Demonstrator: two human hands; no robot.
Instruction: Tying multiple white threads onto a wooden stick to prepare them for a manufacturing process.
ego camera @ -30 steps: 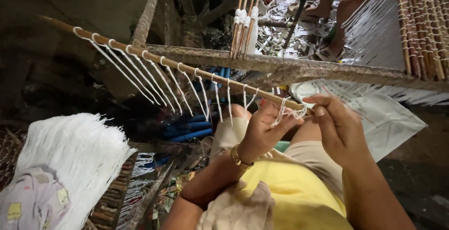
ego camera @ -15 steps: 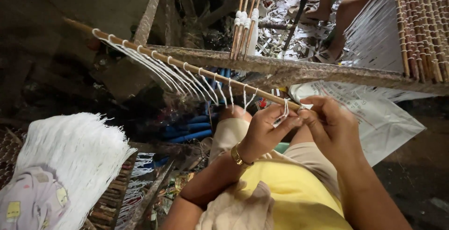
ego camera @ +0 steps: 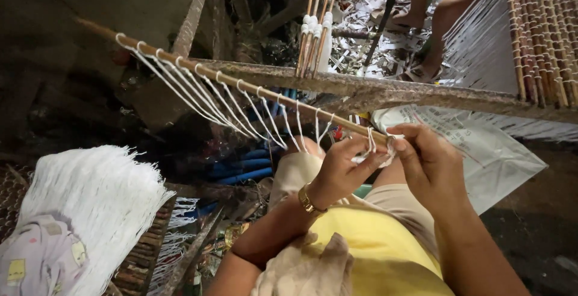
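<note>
A thin wooden stick (ego camera: 253,85) slants from upper left down to my hands, with several loops of white string (ego camera: 205,100) hanging off it. My left hand (ego camera: 343,166), a gold bracelet on its wrist, pinches a white string loop (ego camera: 370,151) at the stick's near end. My right hand (ego camera: 427,160) grips the same end of the stick and the string from the right. The fingertips of both hands meet around the loop.
A rough wooden beam (ego camera: 385,88) crosses behind the stick. A bundle of white fringe (ego camera: 90,206) lies at lower left on a woven mat. A reed mat panel (ego camera: 542,31) hangs at upper right. Another person's legs (ego camera: 433,13) stand at the top. A white sack (ego camera: 481,151) lies right.
The stick's far end has shifted right and the string loops have bunched closer to my hands. Both hands stay at the stick's near end, working the last loop.
</note>
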